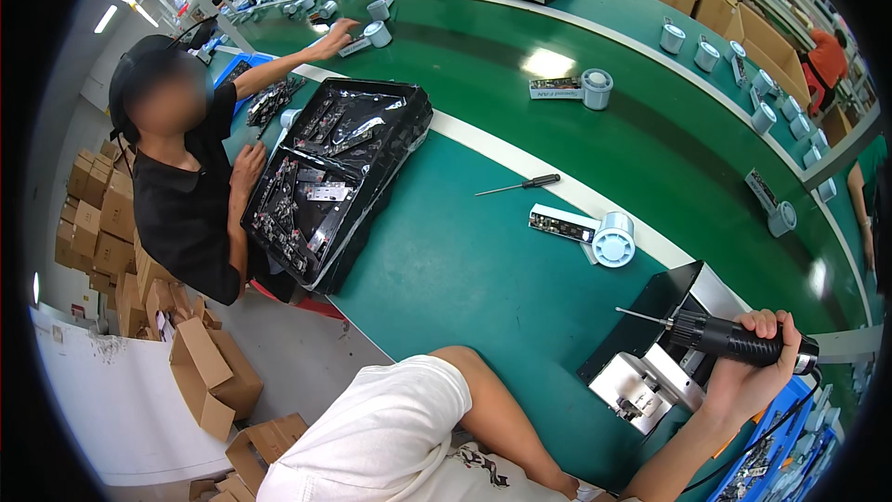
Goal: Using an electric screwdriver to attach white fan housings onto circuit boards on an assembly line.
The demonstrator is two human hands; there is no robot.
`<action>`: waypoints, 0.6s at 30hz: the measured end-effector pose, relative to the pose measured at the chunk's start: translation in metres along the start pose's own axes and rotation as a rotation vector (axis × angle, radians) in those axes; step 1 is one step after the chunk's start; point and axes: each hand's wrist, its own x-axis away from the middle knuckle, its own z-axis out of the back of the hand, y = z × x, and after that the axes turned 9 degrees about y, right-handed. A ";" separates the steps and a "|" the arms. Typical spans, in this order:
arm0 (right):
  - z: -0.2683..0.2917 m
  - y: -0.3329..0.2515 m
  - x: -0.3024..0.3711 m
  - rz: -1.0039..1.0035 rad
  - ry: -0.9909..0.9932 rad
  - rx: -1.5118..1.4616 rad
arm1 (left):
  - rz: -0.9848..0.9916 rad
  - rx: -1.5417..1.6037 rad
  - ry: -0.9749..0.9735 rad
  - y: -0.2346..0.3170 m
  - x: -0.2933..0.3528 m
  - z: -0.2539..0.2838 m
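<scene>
My right hand [760, 353] is wrapped round a black electric screwdriver [729, 335], its thin bit pointing left. The tool is held above a black and silver screw feeder [650, 376] at the table's right side. My left hand [563, 485] is low at the bottom edge, close to my shirt, and its fingers are hidden. On the green table ahead lies a pale blue handheld fan body [613, 240], with a circuit board in its open handle. Beyond it, a black-handled manual screwdriver [530, 184] lies near the white table edge.
A black tray [409, 125] of circuit boards stands at left, beside a co-worker [181, 177] reaching over the green conveyor [465, 46]. More fan bodies [596, 89] lie on the conveyor. Blue bins [771, 446] of parts sit at lower right; cartons [214, 376] stand on the floor.
</scene>
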 end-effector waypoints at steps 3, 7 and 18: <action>-0.001 0.001 0.000 0.000 0.000 -0.002 | 0.001 0.000 0.004 0.006 -0.001 0.006; -0.003 0.003 0.000 0.005 0.005 -0.006 | 0.004 -0.004 0.001 0.014 -0.001 0.015; -0.009 0.003 0.001 -0.036 0.053 -0.004 | 0.063 -0.081 -0.044 0.049 -0.014 0.024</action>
